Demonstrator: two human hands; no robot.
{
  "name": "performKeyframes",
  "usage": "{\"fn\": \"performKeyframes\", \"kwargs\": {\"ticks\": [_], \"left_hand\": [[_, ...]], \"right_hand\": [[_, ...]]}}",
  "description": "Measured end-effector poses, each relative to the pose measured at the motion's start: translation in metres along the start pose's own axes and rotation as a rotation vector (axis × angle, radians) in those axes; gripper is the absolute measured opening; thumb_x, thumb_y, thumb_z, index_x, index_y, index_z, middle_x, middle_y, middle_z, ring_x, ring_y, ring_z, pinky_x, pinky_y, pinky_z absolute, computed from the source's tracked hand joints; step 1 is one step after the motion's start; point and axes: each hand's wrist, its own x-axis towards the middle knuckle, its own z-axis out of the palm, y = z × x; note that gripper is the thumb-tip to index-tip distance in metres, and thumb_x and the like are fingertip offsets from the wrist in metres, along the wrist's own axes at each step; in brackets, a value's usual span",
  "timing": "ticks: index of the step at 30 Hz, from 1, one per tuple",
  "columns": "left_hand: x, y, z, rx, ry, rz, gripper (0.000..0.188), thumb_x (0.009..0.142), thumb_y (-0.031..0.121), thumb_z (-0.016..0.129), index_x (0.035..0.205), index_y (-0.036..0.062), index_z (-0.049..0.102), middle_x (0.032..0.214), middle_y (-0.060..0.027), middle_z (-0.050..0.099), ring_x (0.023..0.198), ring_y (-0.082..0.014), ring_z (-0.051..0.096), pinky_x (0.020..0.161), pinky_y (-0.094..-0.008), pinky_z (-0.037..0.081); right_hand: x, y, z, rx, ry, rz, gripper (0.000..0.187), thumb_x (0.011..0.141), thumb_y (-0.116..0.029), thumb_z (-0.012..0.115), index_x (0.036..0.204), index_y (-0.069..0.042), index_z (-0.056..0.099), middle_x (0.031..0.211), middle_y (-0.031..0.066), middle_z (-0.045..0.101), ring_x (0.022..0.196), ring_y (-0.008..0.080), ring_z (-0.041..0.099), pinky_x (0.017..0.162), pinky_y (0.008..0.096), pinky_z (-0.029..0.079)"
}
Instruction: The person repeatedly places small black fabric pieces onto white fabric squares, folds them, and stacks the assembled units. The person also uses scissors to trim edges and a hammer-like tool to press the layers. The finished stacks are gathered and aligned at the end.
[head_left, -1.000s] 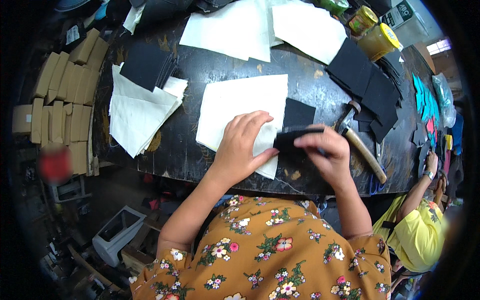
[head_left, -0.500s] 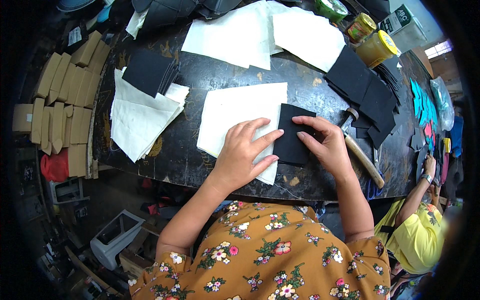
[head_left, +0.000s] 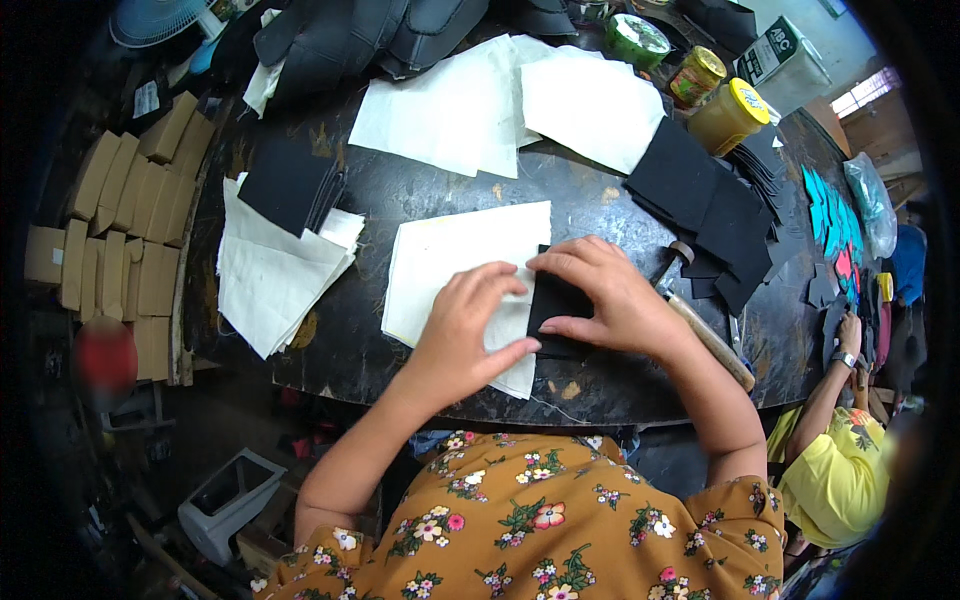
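A stack of white cloth pieces (head_left: 430,250) lies on the table in front of me, with a black fabric piece (head_left: 556,290) against its right side. My left hand (head_left: 468,325) is over the white stack, thumb and fingers spread, holding nothing. Arched over the black piece is my right hand (head_left: 610,295); its thumb and fingertips are apart, near the edge where black meets white. Part of the black piece is hidden under that hand. Whether several black layers lie there, I cannot tell.
A hammer (head_left: 710,340) lies right of my right hand, below black pieces (head_left: 690,185). White cloths (head_left: 440,110) and jars (head_left: 730,115) stand farther back. At left are another cloth pile (head_left: 270,270), a black stack (head_left: 290,185) and cardboard boxes (head_left: 130,210). A person in yellow (head_left: 835,480) works at right.
My right hand has moved left across the black piece, toward the white stack's edge. My left hand's fingers have lifted and curved a little. The whole view has tilted slightly upward.
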Motion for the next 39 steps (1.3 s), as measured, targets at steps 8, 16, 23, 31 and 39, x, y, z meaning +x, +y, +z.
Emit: {"fn": "performKeyframes", "kwargs": {"ticks": [8, 16, 23, 31, 39], "left_hand": [[0.194, -0.067, -0.023, -0.239, 0.28, -0.253, 0.069, 0.091, 0.025, 0.087, 0.146, 0.0015, 0.053, 0.125, -0.0185, 0.073, 0.105, -0.0228, 0.074, 0.089, -0.0347, 0.059], [0.28, -0.094, 0.01, -0.255, 0.267, -0.349, 0.09, 0.075, 0.017, 0.096, 0.151, 0.0045, 0.049, 0.115, -0.0154, 0.072, 0.1, -0.0277, 0.073, 0.087, -0.042, 0.061], [0.267, -0.061, -0.032, -0.935, 0.218, -0.303, 0.097, 0.078, -0.001, 0.092, 0.16, 0.0137, 0.042, 0.141, -0.0186, 0.055, 0.115, -0.0255, 0.066, 0.088, -0.0377, 0.059], [0.214, -0.057, -0.076, -0.847, 0.301, -0.461, 0.101, 0.086, 0.005, 0.089, 0.166, 0.0037, 0.028, 0.144, -0.025, 0.06, 0.125, -0.0296, 0.067, 0.096, -0.0437, 0.059], [0.198, -0.073, -0.052, -1.168, 0.295, -0.425, 0.085, 0.095, 0.011, 0.081, 0.164, 0.0014, 0.03, 0.144, -0.0175, 0.064, 0.127, -0.0269, 0.067, 0.103, -0.0464, 0.056]], "right_hand": [[0.037, 0.108, -0.087, -0.222, 0.497, 0.245, 0.046, 0.094, -0.012, 0.076, 0.138, -0.005, 0.066, 0.127, 0.0215, 0.074, 0.119, 0.0397, 0.07, 0.103, 0.0457, 0.055], [0.05, 0.167, -0.086, -0.393, 0.452, 0.3, 0.047, 0.095, -0.01, 0.069, 0.142, -0.014, 0.064, 0.118, 0.0134, 0.074, 0.117, 0.0328, 0.069, 0.102, 0.049, 0.052], [0.046, 0.173, -0.079, -0.447, 0.496, 0.34, 0.047, 0.1, -0.015, 0.064, 0.146, -0.016, 0.06, 0.122, 0.0094, 0.072, 0.125, 0.0307, 0.065, 0.117, 0.0616, 0.041], [0.046, 0.175, -0.07, -0.595, 0.489, 0.311, 0.049, 0.099, -0.013, 0.065, 0.147, -0.014, 0.06, 0.126, 0.0118, 0.07, 0.124, 0.0317, 0.064, 0.116, 0.0546, 0.042], [0.058, 0.113, -0.079, -0.364, 0.675, 0.083, 0.081, 0.082, -0.03, 0.088, 0.154, -0.013, 0.055, 0.147, 0.0186, 0.062, 0.137, 0.0394, 0.058, 0.121, 0.0605, 0.038]]}}
